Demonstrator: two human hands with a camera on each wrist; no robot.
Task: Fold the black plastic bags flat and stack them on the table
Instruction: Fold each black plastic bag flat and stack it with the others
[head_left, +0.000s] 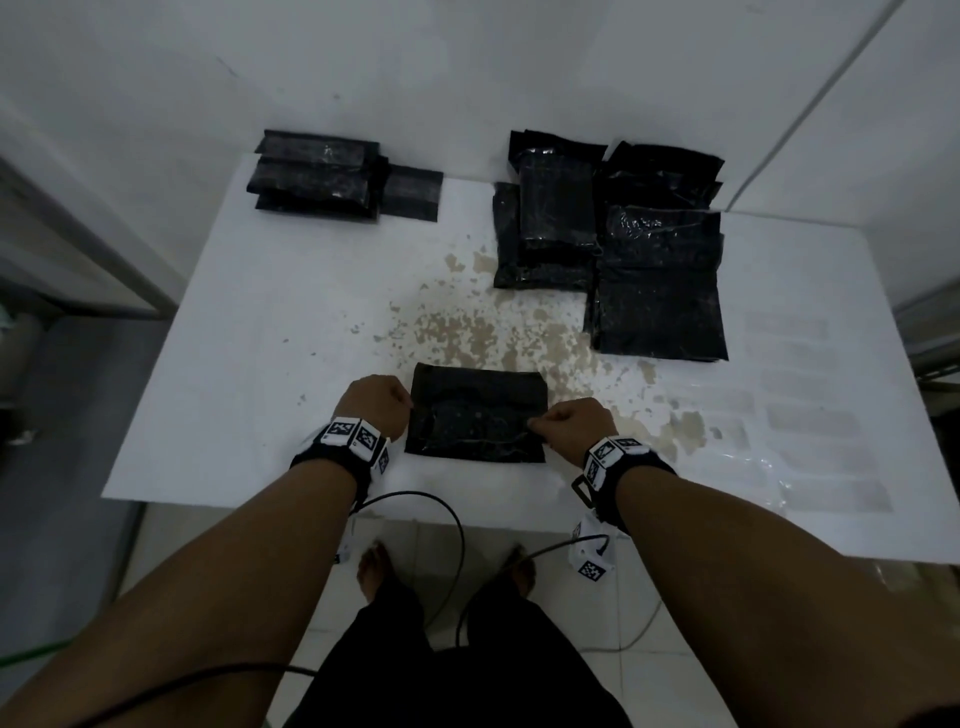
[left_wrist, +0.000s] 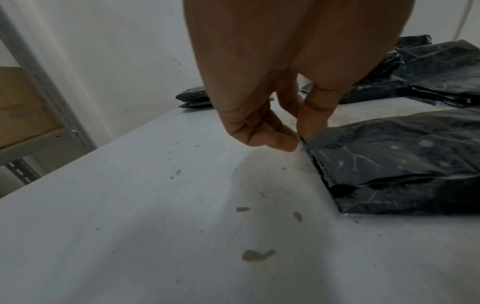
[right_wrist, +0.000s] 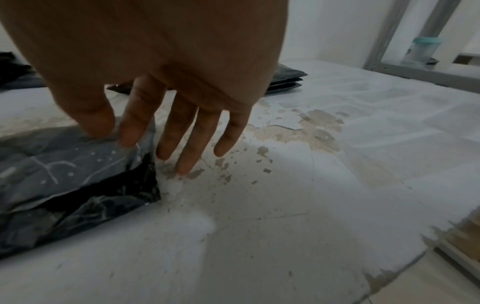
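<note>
A partly folded black plastic bag (head_left: 475, 415) lies on the white table (head_left: 260, 364) near its front edge. My left hand (head_left: 407, 410) pinches the bag's left edge between thumb and curled fingers; the left wrist view shows this pinch of the left hand (left_wrist: 301, 140) on the bag (left_wrist: 402, 160). My right hand (head_left: 536, 426) holds the bag's right edge. In the right wrist view, thumb and index finger of the right hand (right_wrist: 115, 135) pinch the upper flap of the bag (right_wrist: 64, 174), with the other fingers straight. A stack of folded bags (head_left: 322, 176) sits at the back left.
A loose pile of flat black bags (head_left: 639, 249) covers the back right of the table. Patches of peeled paint (head_left: 493, 332) mark the middle. A metal shelf (head_left: 78, 249) stands to the left, another shelf with a plastic container (right_wrist: 420, 51) to the right. Cables (head_left: 452, 519) hang below the front edge.
</note>
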